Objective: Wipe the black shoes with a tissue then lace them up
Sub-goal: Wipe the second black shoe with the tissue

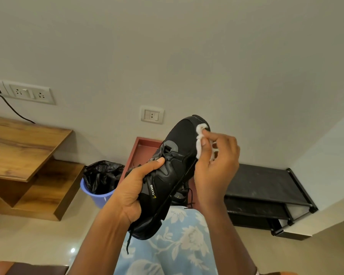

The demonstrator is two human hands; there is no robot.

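The left hand (131, 193) grips the black shoe (183, 139) around its middle. The fingers are curled under the sole side and the thumb lies across the laces. The shoe is held in the air in front of the person, tilted, with the toe pointing up and away toward the wall (187, 56). One loose lace (128, 243) hangs down from the heel end.

The right hand (216, 165) is half closed. Its thumb and first fingers pinch a crumpled white tissue (199, 142) and press it on the side of the toe, while the other fingers are bent loosely behind.

Under the shoe is the person's lap, covered with a light blue cloth with white flowers (179, 245). Just behind it a second dark shoe (180, 196) shows a little – most of it is hidden. It seems to lie on a red tray (145, 147) that stands against the wall.

To the left of the tray there is a blue bin (99, 197) with a black bag (103, 175) in it, and further left a wooden desk (24, 147) with a lower shelf. To the right, a low black shoe rack (262, 183) stands on the pale floor (38, 239). On the wall are a socket panel (28, 93) with a black cable (14, 110) going down from it, and a small switch (151, 115).
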